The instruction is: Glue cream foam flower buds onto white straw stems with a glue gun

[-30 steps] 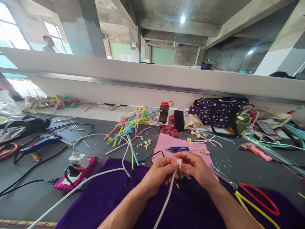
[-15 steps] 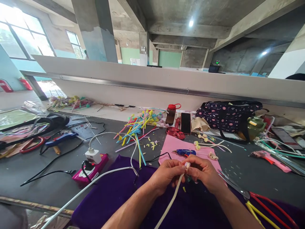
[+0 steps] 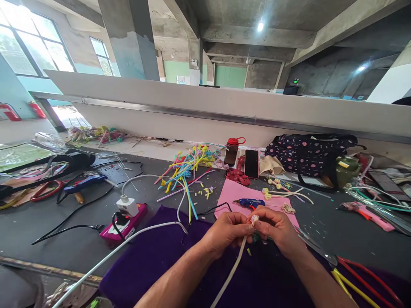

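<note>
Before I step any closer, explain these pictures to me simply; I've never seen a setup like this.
There is no machine here, just a person's bare hands. Every picture comes from one camera worn on the head, looking forward and down.

The left hand and right hand share a fingertip grip on a small pale piece. A cream strand runs down from the fingers, over purple cloth.

On the dark table, just beyond, a blue tool lies on a pink sheet. Farther back are colourful stems, a red-capped bottle, a phone and a patterned bag.
</note>
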### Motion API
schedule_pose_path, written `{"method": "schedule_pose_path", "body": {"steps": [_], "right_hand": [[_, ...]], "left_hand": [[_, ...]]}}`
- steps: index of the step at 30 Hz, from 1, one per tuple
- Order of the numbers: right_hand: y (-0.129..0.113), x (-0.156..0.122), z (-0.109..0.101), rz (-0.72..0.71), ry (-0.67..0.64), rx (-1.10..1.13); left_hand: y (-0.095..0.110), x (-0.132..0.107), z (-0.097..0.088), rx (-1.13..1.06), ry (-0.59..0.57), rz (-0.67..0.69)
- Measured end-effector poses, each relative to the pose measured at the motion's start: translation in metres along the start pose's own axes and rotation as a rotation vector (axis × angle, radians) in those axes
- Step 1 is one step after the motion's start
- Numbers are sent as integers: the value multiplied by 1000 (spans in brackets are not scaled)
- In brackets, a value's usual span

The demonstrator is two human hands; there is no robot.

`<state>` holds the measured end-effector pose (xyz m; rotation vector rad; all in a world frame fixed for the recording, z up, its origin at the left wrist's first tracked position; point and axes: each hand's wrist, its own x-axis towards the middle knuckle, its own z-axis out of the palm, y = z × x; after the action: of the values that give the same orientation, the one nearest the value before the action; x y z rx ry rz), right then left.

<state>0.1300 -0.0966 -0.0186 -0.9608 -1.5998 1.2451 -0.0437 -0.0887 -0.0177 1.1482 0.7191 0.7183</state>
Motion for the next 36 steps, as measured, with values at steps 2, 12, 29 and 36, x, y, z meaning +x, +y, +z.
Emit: {"method": "schedule_pose_path", "body": {"steps": [2,12,29,36], "right_hand": [[0,0,1,-6,3,8],[-7,-3,2,67,5,-24],[-5,-6,4,128,33,-71],[9,-5,-1,129,314,-6]], "left_hand": [[0,0,0,1,0,0],[-1,-1,0,11,-2,17],[-3,-2,2,27,-7,17],[-3,-2,0,25,27,18]]}}
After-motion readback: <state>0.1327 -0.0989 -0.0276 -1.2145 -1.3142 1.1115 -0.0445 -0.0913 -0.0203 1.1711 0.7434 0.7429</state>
